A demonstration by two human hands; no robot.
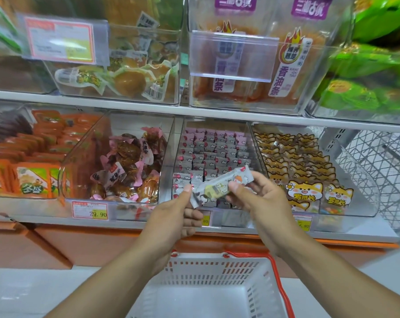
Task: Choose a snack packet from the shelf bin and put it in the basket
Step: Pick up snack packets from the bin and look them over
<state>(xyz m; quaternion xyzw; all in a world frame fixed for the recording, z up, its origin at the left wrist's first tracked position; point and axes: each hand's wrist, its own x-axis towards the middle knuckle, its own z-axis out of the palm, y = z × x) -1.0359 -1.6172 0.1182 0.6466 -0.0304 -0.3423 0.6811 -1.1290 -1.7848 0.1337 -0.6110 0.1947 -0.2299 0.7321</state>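
Note:
A small silver-grey snack packet (219, 187) with yellow and orange print is held tilted in front of the lower shelf, between both hands. My left hand (176, 216) pinches its lower left end. My right hand (261, 198) pinches its upper right end with thumb and fingers. Behind it is a clear shelf bin (169, 161) filled with several rows of the same grey and pink packets. Below my forearms, the white slotted basket (258, 292) with a red handle sits on the floor, nothing visible inside it.
Neighbouring clear bins hold brown pink-wrapped snacks (130, 164), orange packets (34, 157) and cat-printed packets (304, 171). An upper shelf (125, 103) carries more bins. Price tags (90, 210) line the shelf edge. A white wire rack (378, 161) stands at the right.

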